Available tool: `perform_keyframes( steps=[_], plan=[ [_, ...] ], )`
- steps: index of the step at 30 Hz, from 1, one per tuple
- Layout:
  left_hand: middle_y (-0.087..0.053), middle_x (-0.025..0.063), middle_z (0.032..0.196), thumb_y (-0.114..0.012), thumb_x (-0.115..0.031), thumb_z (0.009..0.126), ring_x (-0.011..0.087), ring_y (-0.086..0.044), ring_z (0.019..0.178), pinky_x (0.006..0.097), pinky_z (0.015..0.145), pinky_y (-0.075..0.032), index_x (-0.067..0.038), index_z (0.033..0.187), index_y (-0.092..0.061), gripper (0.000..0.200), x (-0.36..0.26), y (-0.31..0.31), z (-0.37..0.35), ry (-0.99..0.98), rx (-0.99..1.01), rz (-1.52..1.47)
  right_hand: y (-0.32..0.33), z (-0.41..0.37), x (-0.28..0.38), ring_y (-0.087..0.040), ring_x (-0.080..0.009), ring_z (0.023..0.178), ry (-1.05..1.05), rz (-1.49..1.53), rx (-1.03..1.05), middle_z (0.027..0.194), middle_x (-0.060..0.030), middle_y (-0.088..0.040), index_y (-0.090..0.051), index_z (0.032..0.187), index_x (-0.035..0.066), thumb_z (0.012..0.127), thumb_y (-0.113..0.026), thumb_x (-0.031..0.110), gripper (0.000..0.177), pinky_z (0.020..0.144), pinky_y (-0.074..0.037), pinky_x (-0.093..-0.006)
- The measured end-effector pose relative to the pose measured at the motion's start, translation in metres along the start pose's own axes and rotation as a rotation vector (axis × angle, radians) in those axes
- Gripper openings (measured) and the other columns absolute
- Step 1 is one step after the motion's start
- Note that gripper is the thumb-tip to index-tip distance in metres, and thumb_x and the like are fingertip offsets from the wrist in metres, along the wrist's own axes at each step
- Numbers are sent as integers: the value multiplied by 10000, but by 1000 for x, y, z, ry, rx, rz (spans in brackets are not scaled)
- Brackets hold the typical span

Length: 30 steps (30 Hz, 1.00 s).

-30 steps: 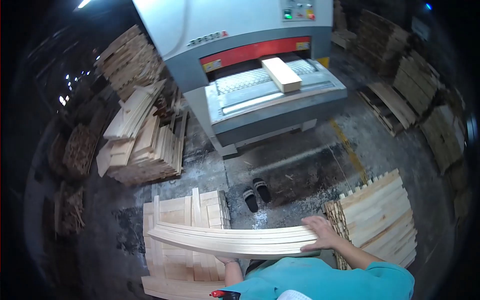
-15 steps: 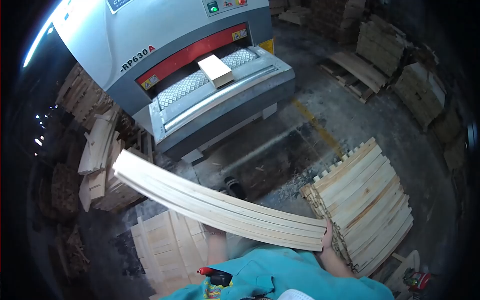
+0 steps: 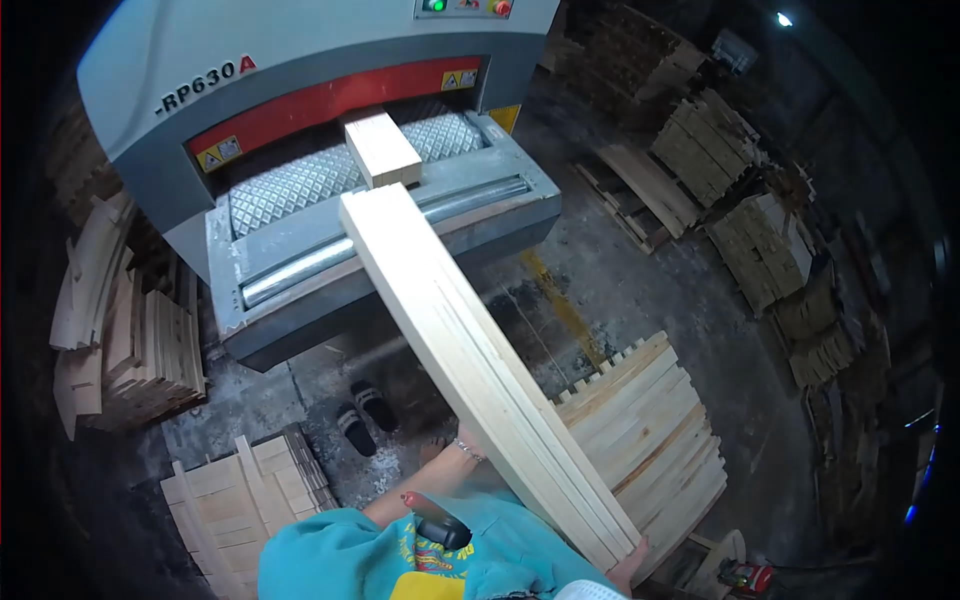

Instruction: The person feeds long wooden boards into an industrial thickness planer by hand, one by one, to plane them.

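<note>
A bundle of several long, pale wooden boards (image 3: 465,345) stretches from my body up to the machine's front. Its far end lies over the steel roller at the edge of the infeed table (image 3: 290,235). My right hand (image 3: 630,566) grips the near end. About midway along, my left hand (image 3: 472,438) supports the bundle from the underside; its fingers are mostly hidden by the wood. Another wooden bundle (image 3: 385,150) sits partly inside the machine's opening, just beyond the far end of mine.
The grey machine (image 3: 330,40) has a red guard (image 3: 330,100) over its opening. Stacked boards stand at right (image 3: 650,440), lower left (image 3: 235,500) and far left (image 3: 150,350). Black sandals (image 3: 365,415) lie on the floor. More wood piles (image 3: 710,150) stand behind at right.
The boards have swung from lying crosswise, far end at left, to pointing at the machine, with that end now at the infeed roller. My view has shifted too.
</note>
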State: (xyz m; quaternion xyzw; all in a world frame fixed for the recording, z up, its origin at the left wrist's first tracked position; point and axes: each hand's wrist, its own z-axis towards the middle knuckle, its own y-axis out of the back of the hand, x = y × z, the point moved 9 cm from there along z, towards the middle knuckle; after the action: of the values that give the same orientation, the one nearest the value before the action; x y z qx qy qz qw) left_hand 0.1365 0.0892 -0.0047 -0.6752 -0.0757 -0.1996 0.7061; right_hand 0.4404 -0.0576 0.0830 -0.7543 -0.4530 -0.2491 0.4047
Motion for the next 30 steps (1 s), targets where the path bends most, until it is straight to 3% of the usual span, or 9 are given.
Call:
perform_keyframes(
  steps=[5,9,12,15,18,30],
  plan=[
    [-557,104,1305,-405,-512,925,334,-552,1160,525,1008,-403,-119,1294,-543,556,10,28,30,152,-68,-56,-10,-10,9,-475,-366,1208,35,45,-178,1360,-160,-469,-404,1373,61,884,-286,630,759,1007,-382,-502],
    [-566,118,1291,-437,-524,908,334,-571,1134,510,994,-423,-104,1276,-557,571,-4,2,49,182,-64,-88,-28,-2,16,-480,-368,1205,51,35,-246,1358,-168,-468,-399,1372,48,887,-279,623,761,1004,-388,-499],
    [-593,130,1250,-461,-487,914,321,-603,1082,478,948,-469,-81,1262,-566,545,-29,-45,68,101,-92,55,-39,4,21,-483,-369,1202,65,36,-263,1356,-173,-467,-395,1371,39,889,-274,618,763,1001,-393,-497],
    [-592,127,1252,-462,-482,914,323,-608,1073,474,933,-480,-86,1267,-563,540,-44,-52,81,77,-29,16,-43,8,21,-486,-370,1200,77,52,-273,1355,-178,-466,-391,1370,29,891,-269,612,764,999,-398,-495],
    [-551,138,1304,-441,-530,902,348,-568,1141,519,993,-424,-101,1309,-530,598,-49,-47,87,129,40,-83,-46,11,18,-493,-368,1195,74,70,-273,1348,-186,-470,-391,1364,16,894,-266,602,763,994,-405,-485],
    [-529,138,1330,-390,-501,928,356,-543,1174,517,1012,-406,-101,1332,-509,581,-79,-66,97,88,111,-66,-86,22,24,-526,-357,1160,34,1,-391,1302,-191,-510,-424,1330,-7,884,-275,568,743,973,-428,-456]
  ],
)
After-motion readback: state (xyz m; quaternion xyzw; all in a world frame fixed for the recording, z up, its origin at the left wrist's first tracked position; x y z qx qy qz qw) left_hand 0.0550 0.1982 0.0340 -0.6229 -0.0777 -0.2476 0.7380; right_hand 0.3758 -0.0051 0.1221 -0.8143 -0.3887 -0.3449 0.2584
